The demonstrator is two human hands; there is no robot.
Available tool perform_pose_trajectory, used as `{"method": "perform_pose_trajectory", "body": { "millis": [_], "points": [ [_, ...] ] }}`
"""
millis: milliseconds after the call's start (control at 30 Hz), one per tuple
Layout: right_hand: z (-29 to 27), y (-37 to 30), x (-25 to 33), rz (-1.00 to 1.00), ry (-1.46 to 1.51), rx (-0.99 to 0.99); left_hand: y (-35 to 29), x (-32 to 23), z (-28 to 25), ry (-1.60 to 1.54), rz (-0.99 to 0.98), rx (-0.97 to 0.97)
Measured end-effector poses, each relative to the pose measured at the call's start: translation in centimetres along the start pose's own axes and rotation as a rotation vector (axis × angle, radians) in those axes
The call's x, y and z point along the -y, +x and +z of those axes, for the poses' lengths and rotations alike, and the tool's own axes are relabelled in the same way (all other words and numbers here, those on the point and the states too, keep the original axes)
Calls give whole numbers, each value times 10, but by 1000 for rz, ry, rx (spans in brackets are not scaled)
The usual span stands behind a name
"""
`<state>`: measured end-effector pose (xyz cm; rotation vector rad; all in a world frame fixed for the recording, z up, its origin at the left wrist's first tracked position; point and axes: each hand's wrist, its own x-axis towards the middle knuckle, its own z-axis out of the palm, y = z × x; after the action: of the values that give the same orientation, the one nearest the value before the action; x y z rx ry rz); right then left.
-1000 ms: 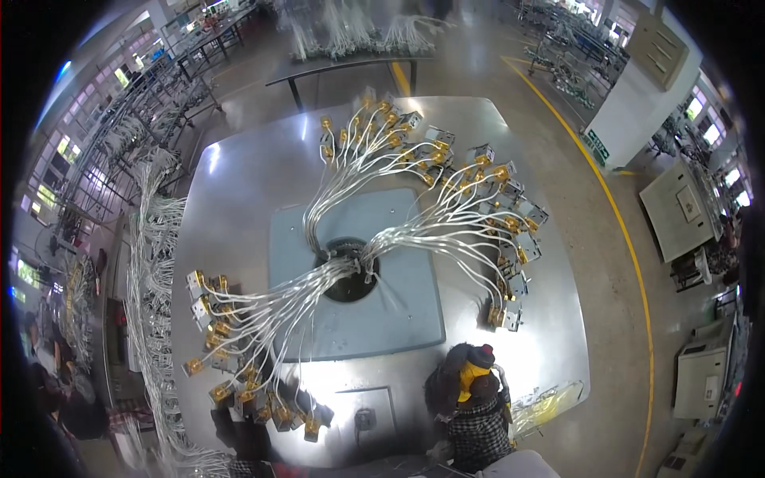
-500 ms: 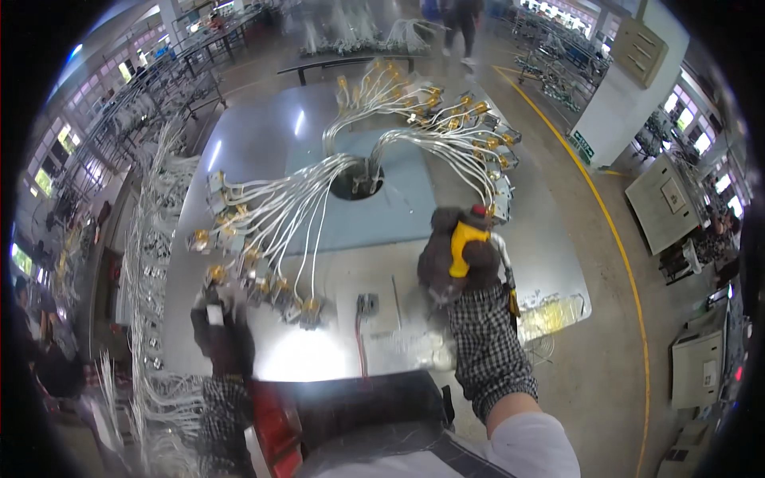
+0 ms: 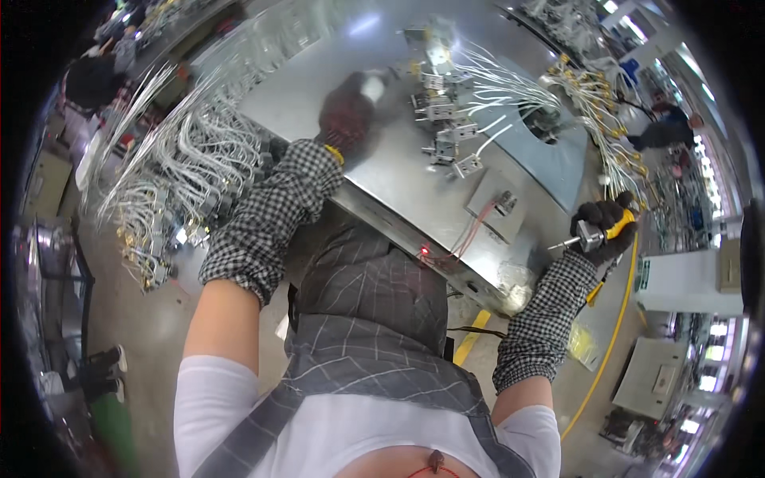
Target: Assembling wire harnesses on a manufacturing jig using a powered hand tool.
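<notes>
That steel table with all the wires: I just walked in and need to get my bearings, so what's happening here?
A person in checked sleeves and dark gloves leans over the steel table. The left hand rests flat on the tabletop beside a cluster of small connectors with white wires. The right hand, off the table's edge, grips a yellow-handled tool with a metal tip. More wire bundles hang at the left.

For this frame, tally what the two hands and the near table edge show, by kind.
Gloved hands: 2 (left hand, right hand)
Yellow-handled power tool: 1
Checked sleeve covers: 2
Grey metal table: 1
Small square plate with red wires: 1
Total: 7
</notes>
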<state>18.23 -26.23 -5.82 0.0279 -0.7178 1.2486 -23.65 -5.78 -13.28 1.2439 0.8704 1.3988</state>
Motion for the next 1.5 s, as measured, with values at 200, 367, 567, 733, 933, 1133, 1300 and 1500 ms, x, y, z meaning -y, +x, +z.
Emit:
{"method": "perform_pose_trajectory", "body": {
  "millis": [200, 367, 567, 733, 933, 1133, 1300, 1500],
  "points": [
    [-6, -9, 12, -13, -57, -50, -7, -26, 11, 454, 131, -42],
    [1, -6, 9, 13, -82, -9, 8, -9, 6, 427, 73, -26],
    [11, -4, 7, 6, -147, 9, -42, -36, 43, 352, 641, -89],
    [10, -7, 4, -4, -181, 3, -141, -104, 95, 254, 561, 898],
    [4, -3, 0, 30, -196, 104, -216, -139, 160, -276, 298, 1520],
    [8, -2, 1, 30, -296, 93, -206, -157, 183, -203, -162, 1975],
    [7, -2, -4, 37, -301, 179, -211, -148, 187, -289, -441, 2093],
    [9, -2, -4, 49, -347, 139, -194, -160, 188, -240, -422, 2145]
  ]
}}
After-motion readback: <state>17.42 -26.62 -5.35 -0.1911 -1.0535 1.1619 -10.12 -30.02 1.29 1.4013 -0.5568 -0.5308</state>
